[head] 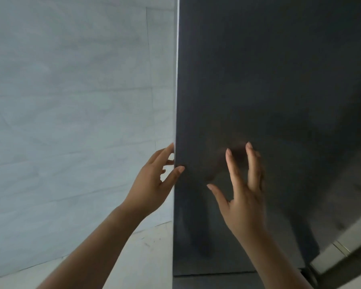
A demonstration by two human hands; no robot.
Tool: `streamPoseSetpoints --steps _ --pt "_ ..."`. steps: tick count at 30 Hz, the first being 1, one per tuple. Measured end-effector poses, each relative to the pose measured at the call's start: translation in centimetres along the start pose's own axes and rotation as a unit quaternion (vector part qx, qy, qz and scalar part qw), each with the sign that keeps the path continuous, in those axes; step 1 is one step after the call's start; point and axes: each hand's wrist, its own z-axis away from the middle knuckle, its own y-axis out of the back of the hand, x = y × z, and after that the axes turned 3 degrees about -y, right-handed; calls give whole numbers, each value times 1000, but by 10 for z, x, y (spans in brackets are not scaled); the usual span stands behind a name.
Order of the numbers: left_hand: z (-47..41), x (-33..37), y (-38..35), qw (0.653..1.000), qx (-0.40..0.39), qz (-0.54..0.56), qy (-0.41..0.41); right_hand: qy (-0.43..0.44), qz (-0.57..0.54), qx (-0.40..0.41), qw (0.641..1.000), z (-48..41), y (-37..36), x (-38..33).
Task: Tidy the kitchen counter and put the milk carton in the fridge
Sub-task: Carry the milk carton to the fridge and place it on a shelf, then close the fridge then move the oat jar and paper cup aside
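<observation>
A tall dark grey fridge door point(269, 90) fills the right half of the head view. My left hand point(154, 184) is at the door's left edge, fingers curled around that edge and thumb on the front face. My right hand point(244, 190) hovers flat in front of the door face with fingers spread, holding nothing; whether it touches the surface is unclear. Its faint reflection shows on the door. No milk carton is in view.
A pale grey tiled wall point(71, 101) stands to the left of the fridge. Light floor point(146, 257) runs along its base. At the lower right a light strip of floor or trim point(346, 243) shows past the door's bottom corner.
</observation>
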Motion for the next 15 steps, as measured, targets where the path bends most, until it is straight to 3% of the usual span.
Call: streamPoseSetpoints --steps 6,15 --pt "2 2 -10 997 47 -48 29 41 3 7 999 -4 -12 16" --pt "47 14 -29 974 135 -149 104 91 -146 -46 984 12 -1 21"
